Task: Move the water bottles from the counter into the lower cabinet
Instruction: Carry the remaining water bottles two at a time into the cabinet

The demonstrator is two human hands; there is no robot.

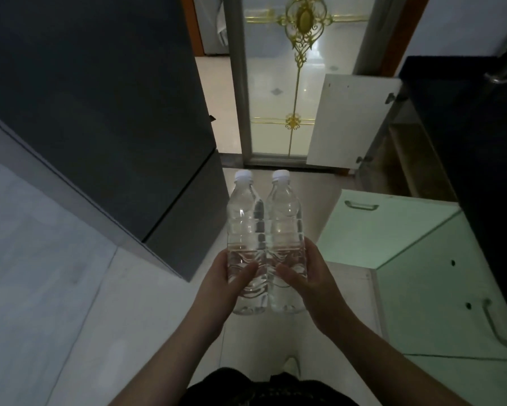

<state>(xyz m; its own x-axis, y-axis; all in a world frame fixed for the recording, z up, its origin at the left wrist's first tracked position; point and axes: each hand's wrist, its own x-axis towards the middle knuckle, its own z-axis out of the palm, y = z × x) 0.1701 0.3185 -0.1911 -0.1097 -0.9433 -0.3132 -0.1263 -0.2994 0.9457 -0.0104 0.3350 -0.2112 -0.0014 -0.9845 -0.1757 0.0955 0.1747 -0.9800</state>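
Note:
Two clear water bottles with white caps are held side by side in front of me, caps pointing away. My left hand point(226, 276) grips the left bottle point(245, 218) around its lower half. My right hand point(308, 276) grips the right bottle point(283, 218) the same way. The bottles touch each other along their sides. To the right, the lower cabinet point(404, 159) under the dark counter point(466, 127) stands open, with its white door point(352, 118) swung out and a dim interior showing.
A tall dark appliance point(114, 112) fills the left side. Pale green cabinet doors point(393, 230) with metal handles stand at the right, one swung out below the bottles. A glass door with gold ornament point(296, 77) lies ahead. The floor is pale tile.

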